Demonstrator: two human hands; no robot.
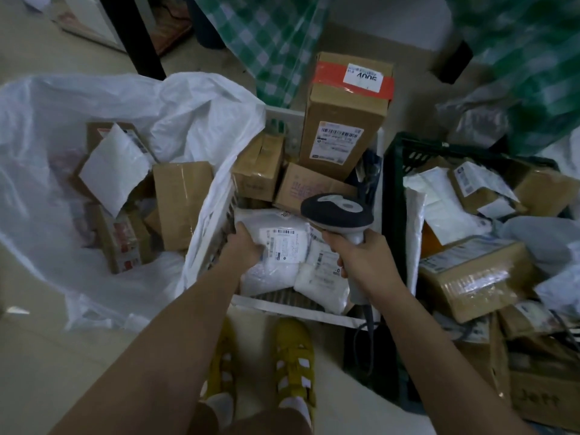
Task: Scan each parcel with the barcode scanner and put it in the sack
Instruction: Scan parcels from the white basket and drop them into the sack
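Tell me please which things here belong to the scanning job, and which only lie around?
Belong: barcode scanner in right hand; white parcel held by left hand; white crate of parcels; sack.

Lying about: green crate; checked cloth; yellow shoes.

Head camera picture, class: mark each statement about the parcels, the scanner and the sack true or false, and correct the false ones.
1. The right hand grips the barcode scanner. True.
2. The left hand holds a brown cardboard box. False: it holds a white soft parcel with a printed label, lying in the white crate.
3. The sack has nothing in it. False: boxes and a white packet already lie inside.
4. A tall box with red tape stands at the far end of the white crate. True.
5. The dark crate on the person's right also holds parcels. True.
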